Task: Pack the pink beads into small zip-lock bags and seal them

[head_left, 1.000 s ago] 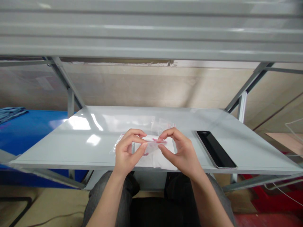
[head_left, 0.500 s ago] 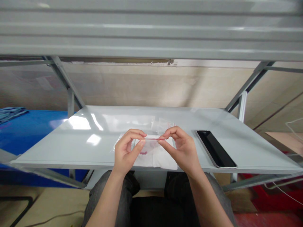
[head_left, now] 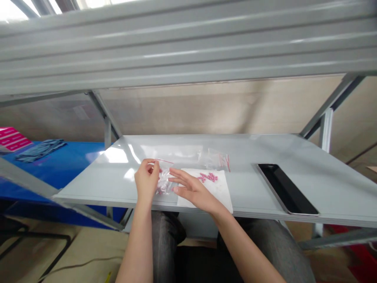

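The left hand (head_left: 146, 181) pinched a small clear bag (head_left: 163, 181) near the grey table's (head_left: 265, 149) front edge; the pink bits inside looked like beads. The right hand (head_left: 191, 189) lay open, fingers spread, just beside the bag, partly over a white sheet (head_left: 216, 190) bearing loose pink beads (head_left: 208, 177).

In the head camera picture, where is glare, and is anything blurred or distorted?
Head view: bright glare patches lie on the glossy grey table behind the left hand; the top left corner is overexposed; the overhead shelf beams look soft and slanted; the small clear bag in the left hand and the pink pieces lack fine detail.
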Tool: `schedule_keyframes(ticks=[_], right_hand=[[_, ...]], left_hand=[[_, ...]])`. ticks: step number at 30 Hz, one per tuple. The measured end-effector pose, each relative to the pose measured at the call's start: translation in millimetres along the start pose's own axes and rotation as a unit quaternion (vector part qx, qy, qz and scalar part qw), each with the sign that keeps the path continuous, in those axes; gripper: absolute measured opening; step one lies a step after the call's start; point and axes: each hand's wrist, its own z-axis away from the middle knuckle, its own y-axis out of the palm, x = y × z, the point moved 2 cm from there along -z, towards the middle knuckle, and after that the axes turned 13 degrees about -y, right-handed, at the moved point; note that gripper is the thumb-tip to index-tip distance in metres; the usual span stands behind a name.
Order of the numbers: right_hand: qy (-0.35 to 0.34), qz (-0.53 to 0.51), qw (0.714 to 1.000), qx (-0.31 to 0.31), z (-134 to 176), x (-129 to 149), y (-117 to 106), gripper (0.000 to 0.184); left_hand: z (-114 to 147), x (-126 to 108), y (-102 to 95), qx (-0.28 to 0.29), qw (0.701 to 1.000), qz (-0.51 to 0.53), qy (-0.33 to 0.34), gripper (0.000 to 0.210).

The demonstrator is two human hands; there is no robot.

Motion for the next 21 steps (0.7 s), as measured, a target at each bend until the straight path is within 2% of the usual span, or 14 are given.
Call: schedule_keyframes(ticks=[4, 9, 13, 15, 18, 21], right_hand=[[-0.003, 0.039, 0.999, -0.015, 4, 4, -8, 0.051], [-0.016, 0.137, 0.989, -0.053, 11, 25, -28, 0.035], [-0.008, 0.223, 0.969, -0.11, 13, 41, -55, 0.031], [-0.013, 0.278, 0.95, -0.142, 9, 46, -72, 0.029], [-0.023, 0.374, 0.909, -0.184, -1, 48, -99, 0.027], [0.021, 0.458, 0.857, -0.235, -9, 41, -127, 0.025]], left_hand=[[-4, 7, 7.0, -0.038, 0.994, -0.105, -0.013, 0.018], [-5, 10, 11.2, -0.063, 0.99, -0.124, -0.011, 0.02], [-2, 0, 15.8, -0.097, 0.986, -0.124, 0.058, 0.024], [2, -13, 25.7, -0.067, 0.988, -0.096, 0.106, 0.023], [11, -36, 52.6, 0.062, 0.986, -0.046, 0.148, 0.02], [22, -57, 83.0, 0.161, 0.971, -0.032, 0.171, 0.011]])
